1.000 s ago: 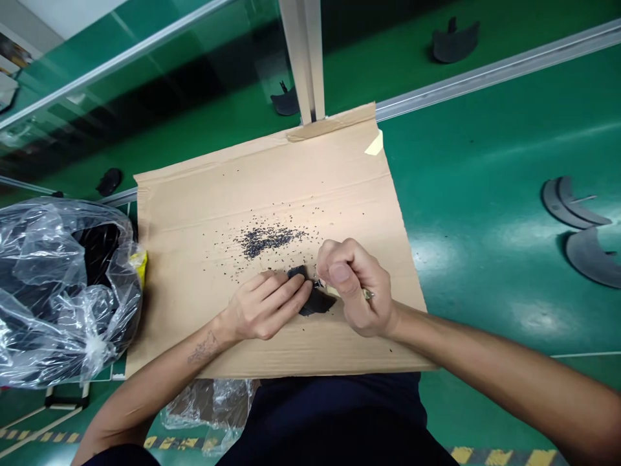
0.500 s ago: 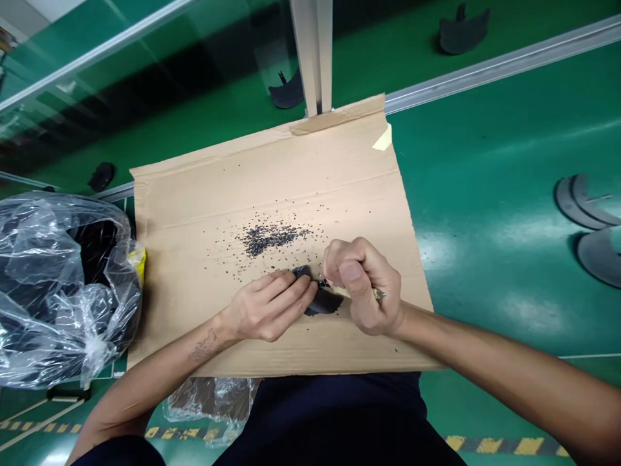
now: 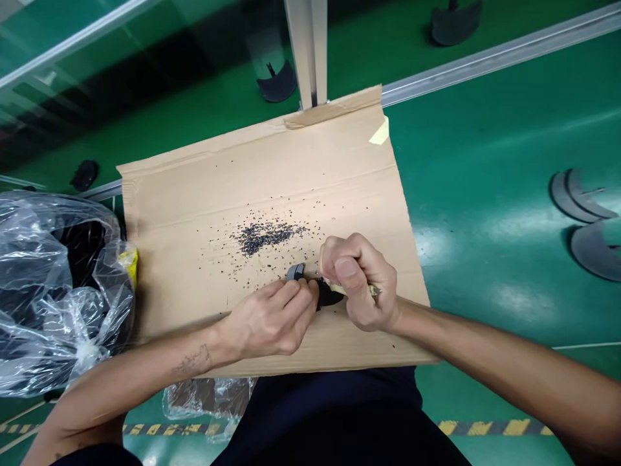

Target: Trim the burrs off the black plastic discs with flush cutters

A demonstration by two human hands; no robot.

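Note:
My left hand (image 3: 274, 317) is closed around a dark curved part (image 3: 330, 295), its fingers covering the middle. One grey end shows above the fingers and a black end to their right. My right hand (image 3: 361, 281) makes a fist beside it, wrapped around a slim tool with a pale yellowish handle (image 3: 337, 288). The tool's working tip is down at the part and too small to make out. Both hands are low over a cardboard sheet (image 3: 194, 188). Beyond them lies a scattered heap of small black bits (image 3: 266, 236).
A clear plastic bag (image 3: 43, 291) with dark contents bulges at the left of the cardboard. Several similar curved parts (image 3: 596, 249) rest on the green surface (image 3: 485, 272) at right. A metal post (image 3: 306, 52) rises at the cardboard's far edge.
My left hand has shifted its hold and the curved part has turned, with its grey end now showing. My right hand stays close to the part, still gripping the tool. The whole view has shifted slightly.

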